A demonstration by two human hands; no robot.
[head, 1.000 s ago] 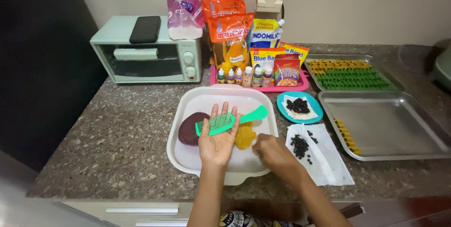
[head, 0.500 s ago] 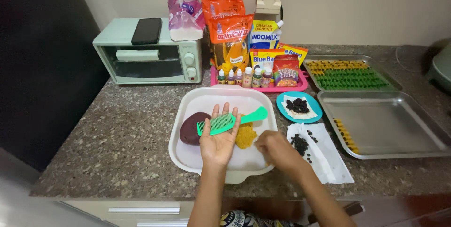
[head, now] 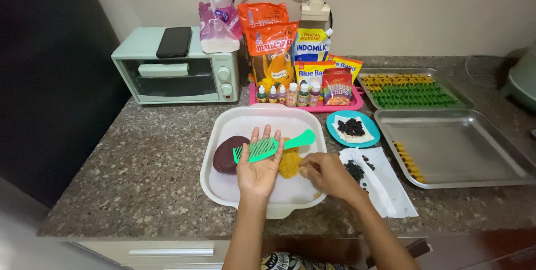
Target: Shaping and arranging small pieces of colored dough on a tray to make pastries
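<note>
Dough shaping is our step: our left hand (head: 258, 170) lies palm-up, grip apart, green comb (head: 272, 147) resting across its fingers over the white tray (head: 234, 122) near the tabletop's front edge; our right hand (head: 325, 173), grip together, pinches yellow dough (head: 290, 163), which seemingly goes onto the comb's teeth next.

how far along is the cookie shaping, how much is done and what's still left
Done: the far tray holds rows of yellow and green pieces; the near tray has only a few. In hand: left hand holds a green comb; right hand pinches yellow dough. Left: that dough and the maroon lump.
</note>
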